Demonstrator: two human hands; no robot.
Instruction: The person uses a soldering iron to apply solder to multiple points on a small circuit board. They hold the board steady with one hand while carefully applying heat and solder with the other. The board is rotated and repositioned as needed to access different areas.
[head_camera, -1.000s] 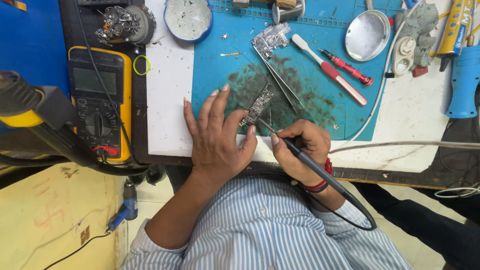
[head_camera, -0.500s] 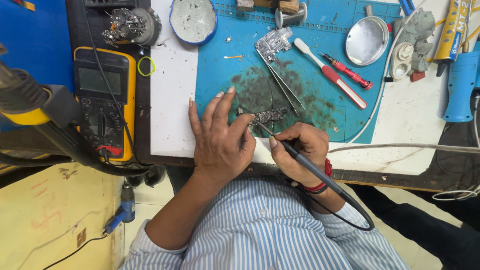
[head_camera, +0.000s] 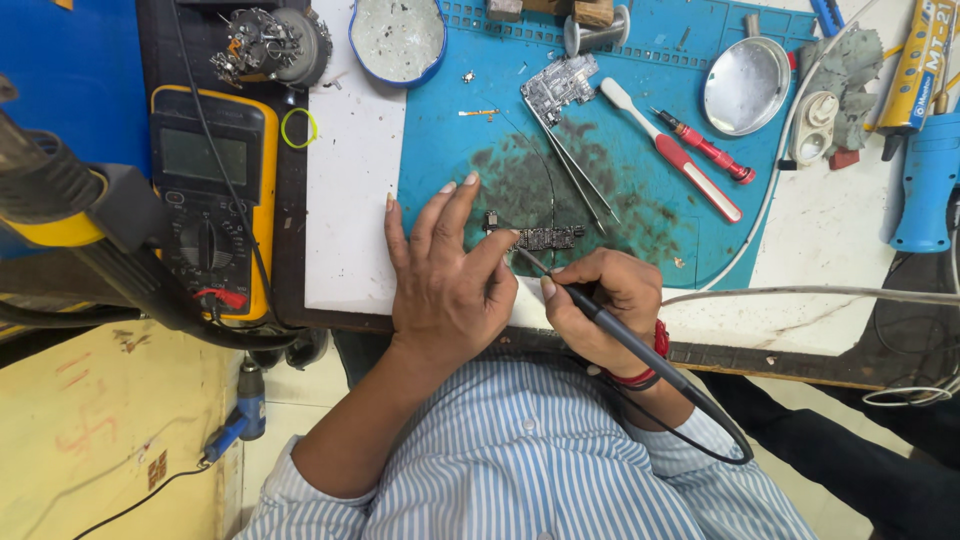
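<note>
The small dark oblong circuit board (head_camera: 540, 237) lies on the blue rubber work mat (head_camera: 440, 130), pinned by the spread left hand (head_camera: 445, 280), thumb at its near edge. The right hand (head_camera: 600, 300) pinches a slim black corded soldering iron (head_camera: 610, 325), tip at the board; soldering looks underway, calling for steadiness. The joint itself is too small to make out.

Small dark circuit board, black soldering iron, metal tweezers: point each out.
Small dark circuit board (head_camera: 545, 238), head view, board's middle.
Black soldering iron (head_camera: 610, 322), head view, handle.
Metal tweezers (head_camera: 578, 172), head view, mid-arms.
</note>
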